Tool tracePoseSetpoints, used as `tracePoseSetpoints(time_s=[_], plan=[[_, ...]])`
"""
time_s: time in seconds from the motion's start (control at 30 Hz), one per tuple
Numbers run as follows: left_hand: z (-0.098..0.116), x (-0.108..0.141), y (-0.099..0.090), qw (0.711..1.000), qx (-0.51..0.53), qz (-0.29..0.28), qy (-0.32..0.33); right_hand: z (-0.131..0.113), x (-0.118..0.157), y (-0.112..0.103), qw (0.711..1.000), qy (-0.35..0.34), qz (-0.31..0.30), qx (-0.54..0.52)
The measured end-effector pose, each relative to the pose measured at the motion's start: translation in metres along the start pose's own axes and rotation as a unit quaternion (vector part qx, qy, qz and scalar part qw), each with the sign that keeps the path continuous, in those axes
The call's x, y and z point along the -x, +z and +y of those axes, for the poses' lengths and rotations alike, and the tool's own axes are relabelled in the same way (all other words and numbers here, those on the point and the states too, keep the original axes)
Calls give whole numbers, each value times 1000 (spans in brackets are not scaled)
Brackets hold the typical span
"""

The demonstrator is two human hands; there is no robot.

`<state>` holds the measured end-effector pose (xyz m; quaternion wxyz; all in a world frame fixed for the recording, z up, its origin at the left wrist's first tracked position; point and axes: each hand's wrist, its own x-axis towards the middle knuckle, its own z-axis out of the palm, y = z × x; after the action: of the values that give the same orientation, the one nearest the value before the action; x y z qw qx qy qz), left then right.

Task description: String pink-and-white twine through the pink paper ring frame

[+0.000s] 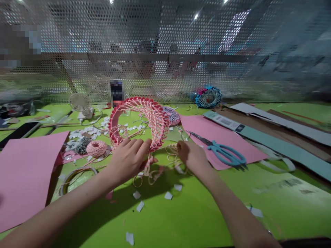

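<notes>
Head view: we look down on a bright green worktop (pixel 196 217) strewn with white paper scraps (pixel 137 195), facing a perforated metal screen (pixel 155 38) with ceiling lights (pixel 196 16) glinting through it. The pink woven ring (pixel 152 110) stands tilted near the middle of the worktop, its lower edge between our hands. Our left hand (pixel 128 160) curves over that edge, half closed, and seems to have hold of it. Our right hand (pixel 192 156) is bunched just beside it, closed on loose strands of pale twine (pixel 172 155). Pink card sheets lie on either side: one (pixel 26 172) at left, another (pixel 199 127) under blue-handled scissors (pixel 224 154) at right. Beside the left sheet sit a ball of pink twine (pixel 96 148) and, farther back, a small white fan (pixel 79 102). A blue woven ring (pixel 208 97) stands near the screen, and teal card strips (pixel 274 144) lie at far right.
</notes>
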<state>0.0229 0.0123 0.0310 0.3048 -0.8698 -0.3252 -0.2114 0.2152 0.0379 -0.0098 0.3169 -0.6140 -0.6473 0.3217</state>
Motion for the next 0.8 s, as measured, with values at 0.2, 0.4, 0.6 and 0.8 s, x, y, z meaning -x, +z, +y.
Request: tracePoseSetpoints(time_s=[0.2,0.4,0.6,0.8], plan=[[3,1,0,1000,15,-24,7,-31,20,15,974,-14,-169,-148],[1,1,-2,1000,27,-13,6,-7,1,2,999,-3,-43,1],[-1,2,-2,1000,21,-20,1,-20,12,-6,988,-15,-123,-90],[2,1,-2,999,29,-28,3,-32,20,9,916,4,-195,-350]])
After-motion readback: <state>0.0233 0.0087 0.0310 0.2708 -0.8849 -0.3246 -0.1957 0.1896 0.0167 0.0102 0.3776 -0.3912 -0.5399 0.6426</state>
